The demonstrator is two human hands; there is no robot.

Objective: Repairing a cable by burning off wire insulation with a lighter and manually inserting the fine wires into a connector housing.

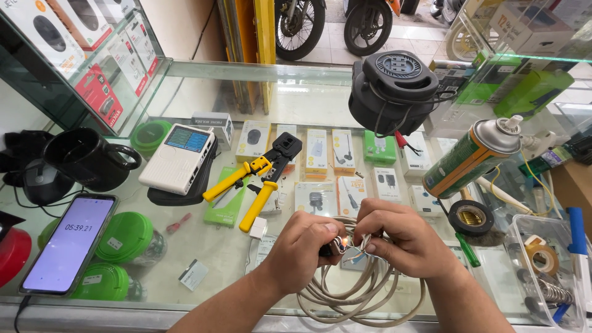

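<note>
Over a glass counter [203, 246], my left hand [302, 246] pinches the end of a grey network cable [364, 296], whose coil lies under both hands. Small coloured wires fan out of the cable end between my fingertips. My right hand [401, 237] holds those wires from the right, thumb and forefinger closed on them. A crimping tool [259, 176] with yellow handles and a black head lies on the glass just beyond my left hand.
A white handheld tester [177, 157] lies beside a black mug [86, 157]; a phone [69, 242] with a lit screen is at the left. A spray can [472, 157], black tape roll [470, 217], black cable reel [394, 89] and clear tray [549, 265] stand to the right.
</note>
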